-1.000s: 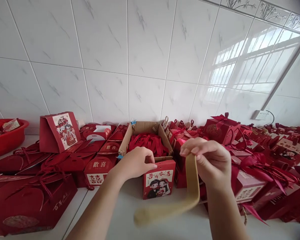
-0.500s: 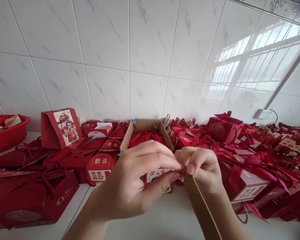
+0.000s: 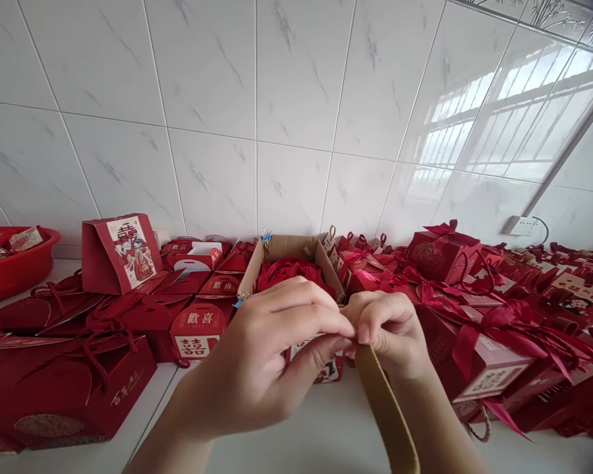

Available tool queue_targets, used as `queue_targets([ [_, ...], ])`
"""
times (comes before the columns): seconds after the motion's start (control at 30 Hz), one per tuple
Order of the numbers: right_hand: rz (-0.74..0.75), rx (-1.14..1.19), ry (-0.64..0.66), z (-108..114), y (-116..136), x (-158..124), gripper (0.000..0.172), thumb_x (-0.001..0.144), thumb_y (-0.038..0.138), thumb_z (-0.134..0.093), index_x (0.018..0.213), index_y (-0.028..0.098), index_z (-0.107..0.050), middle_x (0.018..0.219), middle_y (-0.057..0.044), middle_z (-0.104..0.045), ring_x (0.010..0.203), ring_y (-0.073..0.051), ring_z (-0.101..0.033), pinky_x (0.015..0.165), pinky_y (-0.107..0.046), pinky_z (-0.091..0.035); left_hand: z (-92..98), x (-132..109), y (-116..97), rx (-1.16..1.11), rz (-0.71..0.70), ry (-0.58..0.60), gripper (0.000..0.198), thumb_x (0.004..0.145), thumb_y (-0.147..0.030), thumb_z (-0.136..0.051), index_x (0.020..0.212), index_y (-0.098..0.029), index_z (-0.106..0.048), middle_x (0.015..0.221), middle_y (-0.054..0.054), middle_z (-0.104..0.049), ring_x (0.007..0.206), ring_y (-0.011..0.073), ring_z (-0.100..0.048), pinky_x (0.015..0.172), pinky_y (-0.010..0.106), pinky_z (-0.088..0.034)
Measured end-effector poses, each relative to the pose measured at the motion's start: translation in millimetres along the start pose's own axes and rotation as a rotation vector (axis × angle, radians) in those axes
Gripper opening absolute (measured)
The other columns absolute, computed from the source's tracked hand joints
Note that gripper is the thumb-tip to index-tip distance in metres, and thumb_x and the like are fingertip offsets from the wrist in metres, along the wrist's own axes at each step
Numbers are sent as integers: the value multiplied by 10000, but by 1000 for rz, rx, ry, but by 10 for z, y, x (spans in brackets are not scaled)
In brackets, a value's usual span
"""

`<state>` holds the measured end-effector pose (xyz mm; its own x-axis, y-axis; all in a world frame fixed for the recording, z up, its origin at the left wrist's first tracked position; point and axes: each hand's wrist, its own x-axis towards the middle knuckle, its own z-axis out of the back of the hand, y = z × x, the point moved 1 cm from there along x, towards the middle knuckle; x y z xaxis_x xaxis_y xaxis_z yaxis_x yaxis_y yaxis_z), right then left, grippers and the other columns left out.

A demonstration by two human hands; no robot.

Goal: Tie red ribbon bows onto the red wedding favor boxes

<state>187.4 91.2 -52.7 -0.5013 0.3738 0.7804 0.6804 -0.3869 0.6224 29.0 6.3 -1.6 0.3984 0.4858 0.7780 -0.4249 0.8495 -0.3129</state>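
Observation:
A golden-brown ribbon (image 3: pixel 384 408) hangs from a pinch of my right hand (image 3: pixel 394 329), its lower end dangling toward the bottom of the view. Meeting it at the upper end is my left hand (image 3: pixel 269 362), whose fingertips and thumb are pressed together at the same spot. The exact grip there is partly hidden by the fingers. Behind both hands stands a red box with a printed white label (image 3: pixel 329 372), mostly covered by them. Farther back is an open cardboard box (image 3: pixel 285 245) with red ribbon-like material (image 3: pixel 296 268) inside.
Red gift boxes (image 3: pixel 128 388) with cord handles fill the left side, and a taller printed bag-shaped box (image 3: pixel 116 257) stands on them. A red basin (image 3: pixel 29 266) is at far left. Boxes with ribbon bows (image 3: pixel 489 355) crowd the right. A tiled wall (image 3: pixel 296 178) rises behind.
Both hands have shifted slightly left, the right one more. The ribbon has moved left with them, and its lower end has come up into view.

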Motion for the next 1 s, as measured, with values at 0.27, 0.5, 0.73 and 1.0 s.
queue_targets([
  [0.27,-39,168,98,-97,-108,8,103,816,253,-709,726,203,-699,630,15,-614,357,-35,-459,359,-152,-367,9,20,20,-65,51,43,159,871,-103,-577,815,-217,-673,783,-1,-542,776,113,-525,741,213,-460],
  [0.5,-105,162,92,-112,-74,30,44,803,194,-716,759,188,-720,635,7,-650,357,-31,-474,349,-124,-383,52,11,156,-216,198,147,144,877,-247,-606,760,-208,-681,805,9,-485,779,125,-517,728,230,-470],
  [0.73,-152,-244,365,-75,292,89,144,880,166,-606,778,170,-708,722,-52,-715,660,-120,-666,621,-217,-558,156,-72,397,80,638,322,435,810,-508,-627,1164,-270,-540,1202,35,-578,1060,213,-576,831,285,-486],
  [1.0,-85,-452,567,104,579,13,217,947,239,-508,822,210,-683,732,-32,-718,675,-112,-689,700,-222,-545,-182,-112,769,405,763,547,400,725,-452,-682,1013,-202,-563,1115,83,-541,1082,293,-522,817,358,-450],
])
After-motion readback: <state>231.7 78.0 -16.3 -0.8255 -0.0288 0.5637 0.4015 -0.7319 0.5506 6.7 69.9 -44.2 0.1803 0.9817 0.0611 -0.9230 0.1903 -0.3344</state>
